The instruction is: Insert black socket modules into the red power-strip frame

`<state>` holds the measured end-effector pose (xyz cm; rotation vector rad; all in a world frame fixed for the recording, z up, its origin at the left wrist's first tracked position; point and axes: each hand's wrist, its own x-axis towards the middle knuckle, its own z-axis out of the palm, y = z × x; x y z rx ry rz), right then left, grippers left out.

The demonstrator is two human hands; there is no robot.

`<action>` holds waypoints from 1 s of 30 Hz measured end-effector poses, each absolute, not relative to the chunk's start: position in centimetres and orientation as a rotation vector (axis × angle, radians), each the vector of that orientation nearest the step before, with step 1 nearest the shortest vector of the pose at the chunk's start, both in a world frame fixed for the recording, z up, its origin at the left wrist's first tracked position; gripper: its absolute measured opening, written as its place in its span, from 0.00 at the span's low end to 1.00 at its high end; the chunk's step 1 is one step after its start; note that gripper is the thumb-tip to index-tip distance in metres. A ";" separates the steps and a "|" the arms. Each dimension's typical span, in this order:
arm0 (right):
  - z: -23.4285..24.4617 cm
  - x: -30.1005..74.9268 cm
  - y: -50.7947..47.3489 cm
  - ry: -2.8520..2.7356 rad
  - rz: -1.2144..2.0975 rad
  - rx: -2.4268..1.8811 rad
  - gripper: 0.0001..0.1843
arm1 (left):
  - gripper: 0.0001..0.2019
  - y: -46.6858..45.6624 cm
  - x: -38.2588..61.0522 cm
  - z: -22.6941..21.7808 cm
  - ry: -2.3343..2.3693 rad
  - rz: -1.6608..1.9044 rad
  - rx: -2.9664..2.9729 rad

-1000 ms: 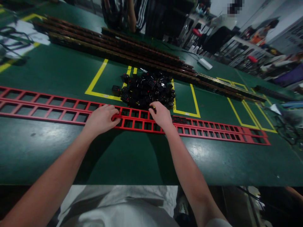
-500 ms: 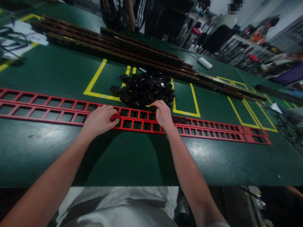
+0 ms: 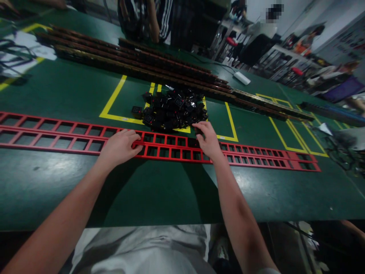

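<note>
A long red frame (image 3: 159, 152), like a ladder with two rows of square openings, lies across the green table in front of me. My left hand (image 3: 121, 146) is closed on its middle bar, fingers at the far side and thumb at the near side. Over the frame's far row is my right hand (image 3: 209, 141), thumb and fingers apart, at the near right edge of a heap of small black square parts (image 3: 171, 108). One black part (image 3: 193, 142) sits in an opening beside the right thumb. My palm hides neighbouring openings.
Long dark brown strips (image 3: 137, 57) lie in a stack behind the heap. Yellow tape lines (image 3: 112, 97) mark the table (image 3: 159, 194). A white box with a cable (image 3: 242, 78) is at the back. Across the table is a person in a striped sleeve (image 3: 167, 19).
My right hand has let go of a black part at the frame, which now sits in an opening, and has moved right with fingers spreading. My left hand keeps its hold.
</note>
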<state>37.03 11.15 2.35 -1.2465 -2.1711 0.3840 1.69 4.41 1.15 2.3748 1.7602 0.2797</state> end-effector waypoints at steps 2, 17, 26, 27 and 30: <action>2.2 40.7 10.5 -2.107 0.320 -1.302 0.19 | 0.17 4.5 1.7 1.1 1.757 0.270 2.378; 0.3 49.2 7.4 -1.746 0.355 -1.608 0.10 | 0.18 4.2 1.5 1.0 1.768 0.235 2.391; 0.5 49.5 6.7 -1.957 0.223 -1.730 0.18 | 0.17 4.0 1.5 1.5 1.814 0.057 2.384; 0.6 49.5 6.8 -1.936 0.234 -1.789 0.17 | 0.18 4.0 1.5 1.4 1.816 0.049 2.389; 0.9 49.7 7.3 -1.849 0.327 -1.986 0.18 | 0.19 3.9 1.4 1.2 1.822 0.039 2.395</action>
